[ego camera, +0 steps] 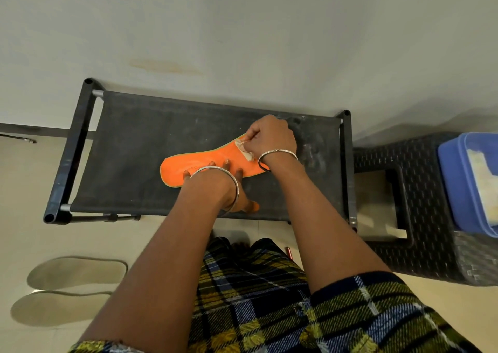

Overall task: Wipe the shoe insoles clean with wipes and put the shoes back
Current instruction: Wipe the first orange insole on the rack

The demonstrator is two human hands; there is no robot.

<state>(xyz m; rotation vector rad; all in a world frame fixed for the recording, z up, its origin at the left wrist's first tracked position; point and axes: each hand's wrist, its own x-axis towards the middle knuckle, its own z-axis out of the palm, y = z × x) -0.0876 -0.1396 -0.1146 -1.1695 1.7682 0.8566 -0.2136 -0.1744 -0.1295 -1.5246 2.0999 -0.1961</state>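
An orange insole (188, 168) with a green edge lies flat on the black fabric top of a low rack (134, 148). My left hand (229, 183) presses down on its middle with straight, spread fingers, and the thumb reaches toward the rack's near edge. My right hand (269, 137) is over the insole's right end, fingers curled round a crumpled white wipe (244, 150) held against the orange surface. Both wrists wear silver bangles.
Two grey insoles (70, 288) lie on the floor at the lower left. A dark woven stool (420, 218) stands right of the rack, with a blue lidded tub (463, 180) on it. The wall runs right behind the rack.
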